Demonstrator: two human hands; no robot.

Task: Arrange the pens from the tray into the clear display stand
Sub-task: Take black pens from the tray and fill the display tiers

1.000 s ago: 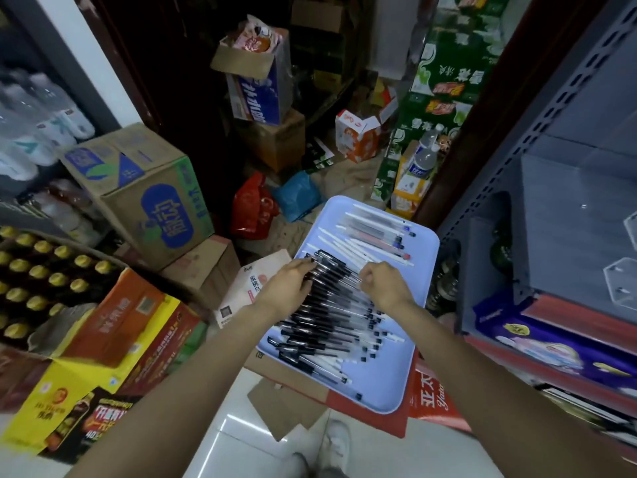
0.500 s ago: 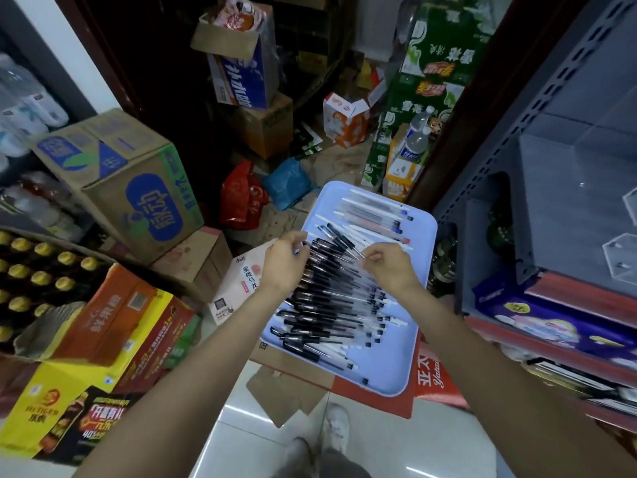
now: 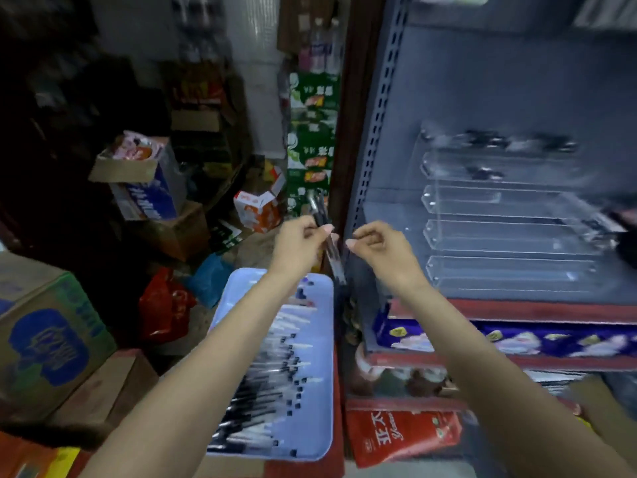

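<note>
Cluttered stockroom boxes are crowding the floor around the blue tray, where most pens are lying. Above the tray, the left hand is pinching a small bundle of pens; the right hand is curling nearly closed beside it, apparently holding nothing. Next, probably, comes carrying them right of the tray into the clear display stand.

Both arms are bare along the whole length that shows, from the lower edge of the view up to the wrists, with no sleeve, cuff, watch, bracelet or ring visible on them. The left hand and the right hand are ungloved. Pale, short-trimmed nails show on a thumb or fingertip of each hand. Motion blur softens the finer detail of the fingers, so nothing smaller can be told.
</note>
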